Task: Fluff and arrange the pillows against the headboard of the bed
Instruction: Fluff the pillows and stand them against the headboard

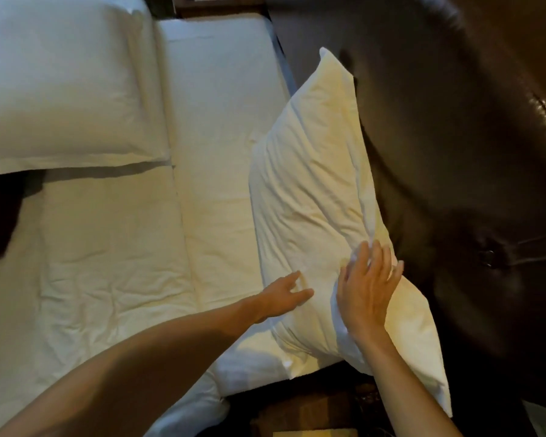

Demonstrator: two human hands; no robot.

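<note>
Our two hands on a pillow leaning on the headboard

We see a white pillow (pixel 312 197) standing on its long edge at the right edge of the bed (pixel 114 247), its back against the dark padded headboard (pixel 454 137). Our left hand (pixel 284 294) lies flat on the pillow's near face, fingers spread and grasping nothing. Our right hand (pixel 364 291) presses its open palm on the upper seam, fingers loose. A second pillow (pixel 60 83) lies flat at the bed's far left corner.
</note>
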